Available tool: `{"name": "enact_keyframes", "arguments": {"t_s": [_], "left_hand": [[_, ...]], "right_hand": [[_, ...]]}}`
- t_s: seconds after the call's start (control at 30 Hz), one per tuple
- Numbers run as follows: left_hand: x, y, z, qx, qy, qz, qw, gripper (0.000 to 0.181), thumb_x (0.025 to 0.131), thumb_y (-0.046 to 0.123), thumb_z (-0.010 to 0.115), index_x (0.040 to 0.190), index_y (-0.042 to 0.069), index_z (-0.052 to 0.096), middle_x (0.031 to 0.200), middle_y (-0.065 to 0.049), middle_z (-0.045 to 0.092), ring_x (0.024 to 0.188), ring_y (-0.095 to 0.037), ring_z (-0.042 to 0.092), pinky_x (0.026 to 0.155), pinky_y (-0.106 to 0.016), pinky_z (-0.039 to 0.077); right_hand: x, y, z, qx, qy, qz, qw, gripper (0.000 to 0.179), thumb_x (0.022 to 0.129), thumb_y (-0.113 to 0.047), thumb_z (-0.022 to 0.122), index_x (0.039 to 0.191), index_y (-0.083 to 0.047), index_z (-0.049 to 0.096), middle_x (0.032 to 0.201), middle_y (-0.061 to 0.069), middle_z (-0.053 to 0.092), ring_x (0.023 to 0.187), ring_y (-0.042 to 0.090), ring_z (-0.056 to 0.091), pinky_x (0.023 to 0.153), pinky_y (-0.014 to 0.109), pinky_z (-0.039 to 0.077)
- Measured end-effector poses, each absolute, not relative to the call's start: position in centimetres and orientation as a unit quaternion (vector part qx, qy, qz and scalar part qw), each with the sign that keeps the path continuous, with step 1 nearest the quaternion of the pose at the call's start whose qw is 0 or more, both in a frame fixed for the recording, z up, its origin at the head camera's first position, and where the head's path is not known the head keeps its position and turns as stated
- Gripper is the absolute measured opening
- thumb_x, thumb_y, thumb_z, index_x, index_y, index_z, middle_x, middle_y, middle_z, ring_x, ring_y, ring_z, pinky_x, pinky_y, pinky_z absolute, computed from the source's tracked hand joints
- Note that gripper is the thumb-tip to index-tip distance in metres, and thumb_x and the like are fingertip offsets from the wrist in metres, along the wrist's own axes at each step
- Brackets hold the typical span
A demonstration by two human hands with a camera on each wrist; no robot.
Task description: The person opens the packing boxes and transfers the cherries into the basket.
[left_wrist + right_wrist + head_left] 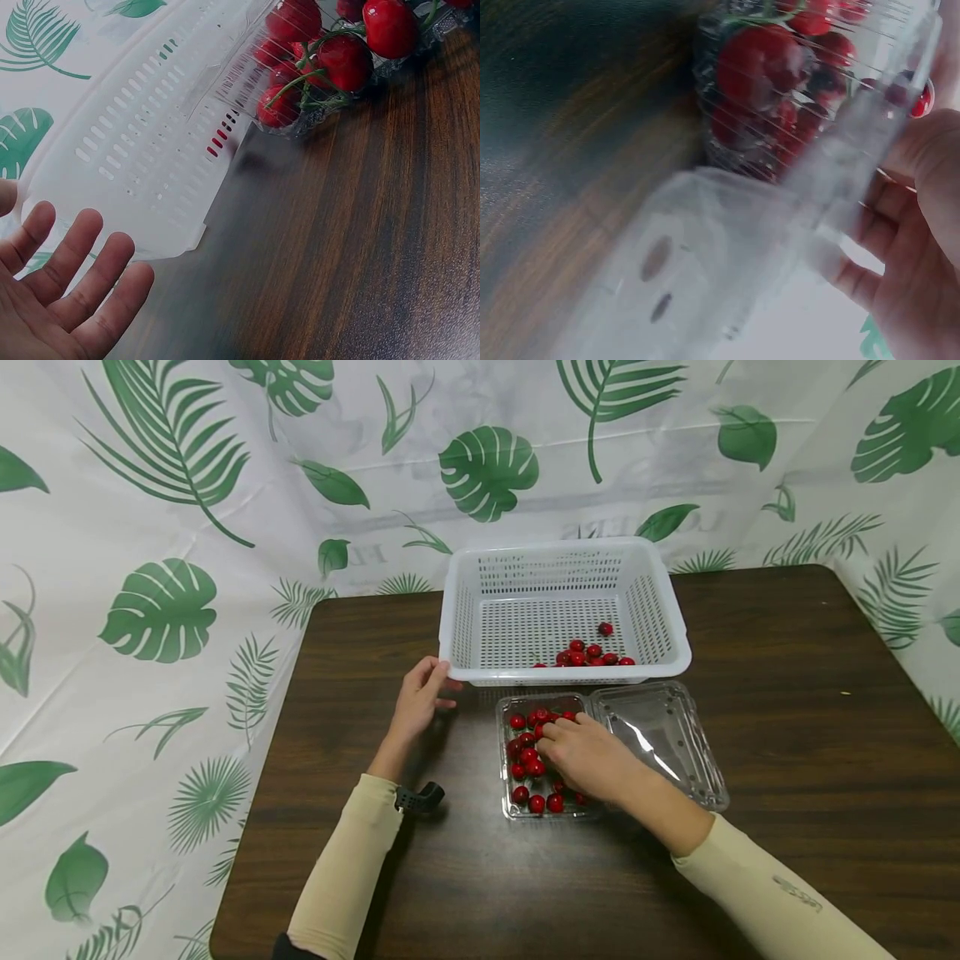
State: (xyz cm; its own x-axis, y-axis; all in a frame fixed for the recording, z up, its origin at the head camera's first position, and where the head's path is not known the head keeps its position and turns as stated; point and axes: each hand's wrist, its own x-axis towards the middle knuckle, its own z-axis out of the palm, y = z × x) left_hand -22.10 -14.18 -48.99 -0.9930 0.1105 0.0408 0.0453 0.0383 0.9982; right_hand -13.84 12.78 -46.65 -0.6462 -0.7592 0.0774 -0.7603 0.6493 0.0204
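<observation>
Many cherries (528, 756) are held in a clear box (512, 812) at the middle of the counter (787, 693), and a smaller group is gathered along the near side of the white basket (570, 675) just beyond it. By the left hand (417, 693), the basket's near left corner is touched, its fingers spread loosely rather than wrapped; with so light a contact, the basket could be shoved askew if it is bumped. The right hand (585, 756) is lowered among the cherries with fingers bent, but whether one is pinched cannot be told, as the fingertips are partly hidden and the right wrist view is blurred. Should a round, glossy cherry be gripped off-centre, it could be squeezed out and lost in the narrow space between box and basket. By tangled green stems (296, 77), neighbouring fruit could be dragged along, or the light box tipped. The open lid (660, 735) is laid out to the right, partly overlapped by the right forearm; if it is caught by the sleeve, the box could be pulled with it and cherries scattered.
</observation>
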Motion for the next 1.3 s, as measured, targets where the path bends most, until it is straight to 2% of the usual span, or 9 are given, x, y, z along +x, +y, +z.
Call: {"name": "enact_keyframes", "arguments": {"t_s": [0.2, 0.47, 0.67, 0.97, 1.13, 1.3], "left_hand": [[-22.1, -14.3, -49.0, 0.052, 0.719, 0.693, 0.025, 0.026, 0.105, 0.021, 0.049, 0.105, -0.004, 0.054, 0.101, -0.018, 0.064, 0.097, -0.052, 0.060, 0.067, -0.052, 0.059], [-22.1, -14.3, -49.0, 0.054, 0.721, 0.691, 0.023, 0.027, 0.105, 0.022, 0.048, 0.105, -0.005, 0.054, 0.100, -0.017, 0.064, 0.097, -0.053, 0.059, 0.067, -0.050, 0.060], [-22.3, -14.3, -49.1, 0.053, 0.719, 0.692, 0.024, 0.029, 0.105, 0.023, 0.048, 0.105, -0.005, 0.054, 0.098, -0.015, 0.065, 0.098, -0.055, 0.058, 0.068, -0.054, 0.059], [-22.0, -14.4, -48.1, 0.056, 0.698, 0.713, 0.050, 0.024, 0.105, 0.013, 0.047, 0.107, -0.010, 0.052, 0.099, -0.015, 0.063, 0.103, -0.059, 0.055, 0.078, -0.073, 0.047], [-21.2, -14.1, -46.5, 0.060, 0.709, 0.701, 0.050, 0.022, 0.105, 0.011, 0.046, 0.105, -0.011, 0.052, 0.099, -0.015, 0.063, 0.102, -0.059, 0.055, 0.078, -0.071, 0.049], [-21.6, -14.2, -47.5, 0.061, 0.712, 0.699, 0.042, 0.027, 0.105, 0.016, 0.047, 0.106, -0.011, 0.052, 0.104, -0.025, 0.062, 0.100, -0.055, 0.058, 0.076, -0.070, 0.050]], "right_hand": [[-13.6, 13.2, -45.7, 0.421, -0.906, 0.049, 0.018, 0.006, 0.086, -0.015, 0.075, 0.089, -0.013, 0.069, 0.080, -0.003, 0.058, 0.074, 0.016, 0.055, 0.060, 0.026, 0.041], [-13.6, 14.2, -44.4, 0.422, -0.897, 0.131, 0.010, 0.012, 0.083, -0.013, 0.078, 0.086, -0.017, 0.067, 0.077, -0.008, 0.052, 0.069, 0.010, 0.050, 0.060, 0.025, 0.047], [-13.7, 14.9, -43.4, 0.413, -0.896, 0.161, -0.003, 0.011, 0.086, -0.013, 0.075, 0.088, -0.017, 0.065, 0.079, -0.010, 0.048, 0.068, 0.007, 0.046, 0.060, 0.025, 0.045], [-14.5, 15.7, -41.2, 0.406, -0.899, 0.164, 0.012, 0.008, 0.090, -0.012, 0.070, 0.091, -0.016, 0.063, 0.081, -0.008, 0.047, 0.068, 0.008, 0.045, 0.062, 0.027, 0.046], [-15.5, 16.5, -40.1, 0.395, -0.901, 0.177, 0.024, 0.005, 0.092, -0.010, 0.067, 0.093, -0.013, 0.064, 0.084, -0.007, 0.053, 0.070, 0.009, 0.049, 0.063, 0.029, 0.048], [-16.8, 17.5, -39.4, 0.363, -0.913, 0.185, 0.029, 0.005, 0.092, -0.010, 0.067, 0.094, -0.012, 0.063, 0.085, -0.004, 0.054, 0.072, 0.013, 0.050, 0.064, 0.031, 0.047]]}}
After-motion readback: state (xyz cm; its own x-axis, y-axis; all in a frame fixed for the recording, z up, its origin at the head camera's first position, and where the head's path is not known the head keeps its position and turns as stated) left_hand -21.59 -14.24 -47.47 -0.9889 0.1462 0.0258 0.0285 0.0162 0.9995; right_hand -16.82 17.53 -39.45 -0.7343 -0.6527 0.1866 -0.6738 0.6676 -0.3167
